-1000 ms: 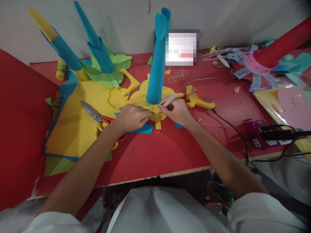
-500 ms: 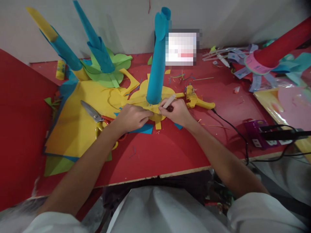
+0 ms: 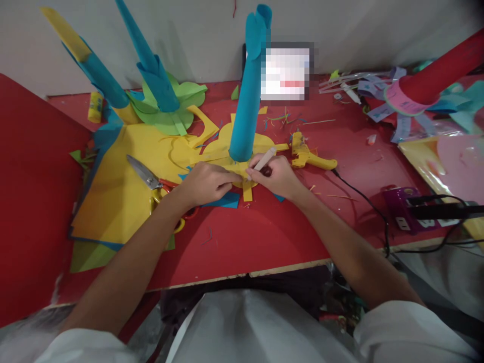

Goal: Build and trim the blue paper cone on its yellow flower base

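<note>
Blue tube [image 3: 246, 101] stands on yellow base [image 3: 263, 142]; before it, right hand [image 3: 279, 175] pinches white pen [image 3: 266, 159], left hand [image 3: 207, 182] half-curls, hold unclear; work appears unfinished.

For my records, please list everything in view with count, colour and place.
Table: one, red, beneath
Standing tube: one, blue, centre
Flower base: one, yellow, centre
Stick: one, whitish, pen-shaped, centre
Other tubes: two, blue, blue-yellow, back left
Petal base: one, green, back left
Container: one, yellow, back left
Paper sheets: several, mostly yellow, left
Scissors: count unclear, red, yellow, left
Scraps: many, mixed, scattered
Pixelated rectangle: one, whitish, back
Glue gun: one, yellow, right
Cables: several, black, right
Box: one, purple, right
Collared tube: one, red, far right
Sleeves: two, white, bottom
Left hand: one, bare, on flower base
Right hand: one, bare, holding stick
</note>
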The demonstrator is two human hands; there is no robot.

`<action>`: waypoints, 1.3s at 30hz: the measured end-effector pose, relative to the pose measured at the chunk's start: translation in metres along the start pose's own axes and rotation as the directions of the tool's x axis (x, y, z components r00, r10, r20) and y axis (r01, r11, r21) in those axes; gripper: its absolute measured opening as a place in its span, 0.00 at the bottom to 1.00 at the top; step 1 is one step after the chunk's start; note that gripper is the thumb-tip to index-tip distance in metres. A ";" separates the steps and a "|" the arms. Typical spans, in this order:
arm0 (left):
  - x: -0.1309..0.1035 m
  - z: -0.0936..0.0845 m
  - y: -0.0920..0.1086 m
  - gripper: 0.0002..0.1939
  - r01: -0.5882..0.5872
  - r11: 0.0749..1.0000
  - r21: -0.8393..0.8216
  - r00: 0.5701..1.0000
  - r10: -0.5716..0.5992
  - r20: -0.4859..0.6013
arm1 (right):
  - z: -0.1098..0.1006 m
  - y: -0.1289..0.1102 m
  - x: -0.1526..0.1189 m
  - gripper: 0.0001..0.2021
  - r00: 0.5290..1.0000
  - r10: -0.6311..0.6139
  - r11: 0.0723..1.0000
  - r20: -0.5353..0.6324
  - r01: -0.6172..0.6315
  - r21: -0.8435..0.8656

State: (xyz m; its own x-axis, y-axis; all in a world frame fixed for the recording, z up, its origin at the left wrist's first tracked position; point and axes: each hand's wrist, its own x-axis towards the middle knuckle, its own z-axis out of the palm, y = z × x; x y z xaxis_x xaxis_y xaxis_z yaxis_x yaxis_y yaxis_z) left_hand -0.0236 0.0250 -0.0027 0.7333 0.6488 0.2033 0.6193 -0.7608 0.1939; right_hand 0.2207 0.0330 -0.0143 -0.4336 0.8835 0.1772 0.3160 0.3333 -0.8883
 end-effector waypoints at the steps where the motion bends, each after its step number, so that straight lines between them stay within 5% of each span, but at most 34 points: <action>1: 0.000 0.000 0.000 0.21 0.001 1.000 -0.008 1.000 0.000 0.007 | 0.000 0.000 0.000 0.14 1.000 -0.004 1.000 0.004 0.004 0.001; 39: 0.000 0.006 -0.002 0.21 0.057 0.991 -0.124 0.998 -0.057 0.007 | 0.000 0.002 0.002 0.12 0.999 -0.048 0.995 0.013 0.049 -0.088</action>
State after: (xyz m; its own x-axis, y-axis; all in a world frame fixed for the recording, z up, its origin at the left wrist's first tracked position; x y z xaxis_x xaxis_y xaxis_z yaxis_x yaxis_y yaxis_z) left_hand -0.0229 0.0269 -0.0091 0.6990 0.6906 0.1854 0.6205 -0.7147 0.3229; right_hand 0.2206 0.0353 -0.0154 -0.4597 0.8618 0.2143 0.3675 0.4043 -0.8376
